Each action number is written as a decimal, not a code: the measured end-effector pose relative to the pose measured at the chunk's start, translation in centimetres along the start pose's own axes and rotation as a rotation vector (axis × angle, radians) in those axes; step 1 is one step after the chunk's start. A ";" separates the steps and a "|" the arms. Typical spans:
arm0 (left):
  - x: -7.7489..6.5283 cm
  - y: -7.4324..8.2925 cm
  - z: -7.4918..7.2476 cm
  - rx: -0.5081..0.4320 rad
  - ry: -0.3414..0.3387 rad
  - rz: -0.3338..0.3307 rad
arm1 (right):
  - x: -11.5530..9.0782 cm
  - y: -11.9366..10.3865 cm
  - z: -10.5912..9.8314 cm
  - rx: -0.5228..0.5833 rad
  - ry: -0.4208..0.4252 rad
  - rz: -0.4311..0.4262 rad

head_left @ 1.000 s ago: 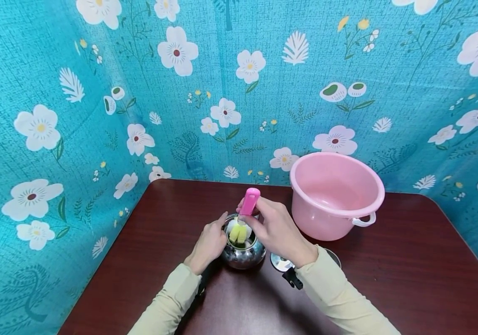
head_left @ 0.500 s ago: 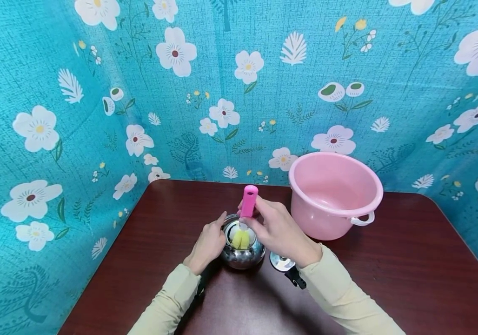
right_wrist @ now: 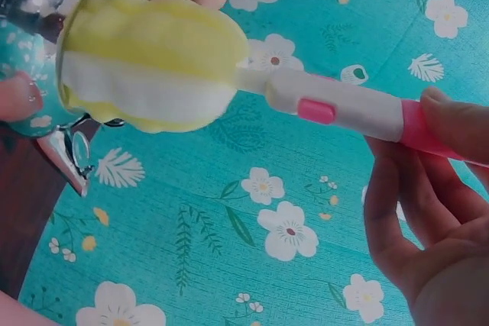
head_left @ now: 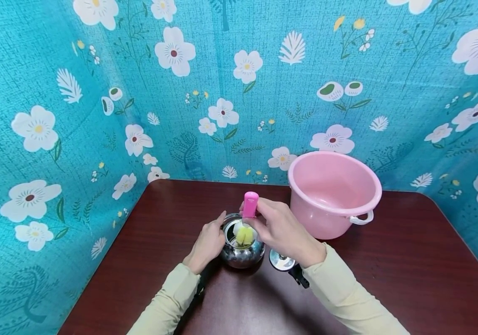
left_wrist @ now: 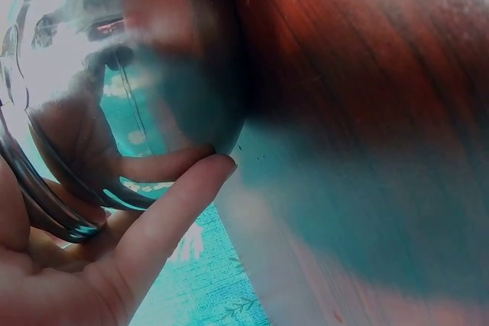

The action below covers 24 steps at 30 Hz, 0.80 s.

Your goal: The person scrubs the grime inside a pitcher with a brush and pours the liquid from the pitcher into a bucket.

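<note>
A round, shiny metal teapot [head_left: 242, 255] stands on the table with its mouth uncovered. My left hand [head_left: 207, 244] holds it from the left side; in the left wrist view the thumb [left_wrist: 172, 215] lies along the curved metal body [left_wrist: 176, 59]. Above the mouth, my right hand [head_left: 282, 229] grips a bottle brush by its pink handle [head_left: 250, 204]. The brush's yellow and white sponge head [right_wrist: 153, 62] sits partly inside the opening, its lower end hidden by the rim. A pointed spout [right_wrist: 67, 159] shows on the pot in the right wrist view.
A round metal lid [head_left: 282, 260] with a black part [head_left: 299, 275] lies right of the teapot, partly under the right forearm. Behind it stands a pink bucket [head_left: 335, 186] with a white handle. Floral teal cloth [head_left: 222, 70] hangs round the dark red table [head_left: 410, 260].
The brush dips deeper into the teapot, then rises slightly and shifts right with my right hand. My left hand stays on the pot.
</note>
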State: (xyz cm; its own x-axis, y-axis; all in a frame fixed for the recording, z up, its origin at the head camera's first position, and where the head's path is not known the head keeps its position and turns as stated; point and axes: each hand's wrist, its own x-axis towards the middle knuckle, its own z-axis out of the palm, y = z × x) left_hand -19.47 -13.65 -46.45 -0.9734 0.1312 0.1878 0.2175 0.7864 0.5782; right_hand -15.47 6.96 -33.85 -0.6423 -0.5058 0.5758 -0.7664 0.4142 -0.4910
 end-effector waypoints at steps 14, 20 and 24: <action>0.0 0.0 0.1 0.004 -0.010 -0.012 | -0.2 0.3 -0.2 0.108 0.059 -0.006; -0.1 -0.1 0.2 0.019 0.015 0.005 | -0.4 0.2 -0.5 0.071 0.089 -0.040; -0.1 -0.2 0.2 0.016 0.007 -0.003 | -0.5 -0.1 -0.9 0.068 0.091 -0.045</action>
State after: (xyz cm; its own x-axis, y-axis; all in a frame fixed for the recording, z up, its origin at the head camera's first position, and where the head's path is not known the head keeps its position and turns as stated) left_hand -19.47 -13.63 -46.74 -0.9735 0.1247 0.1919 0.2136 0.7960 0.5663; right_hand -15.13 7.84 -33.52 -0.6076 -0.4512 0.6536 -0.7942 0.3386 -0.5046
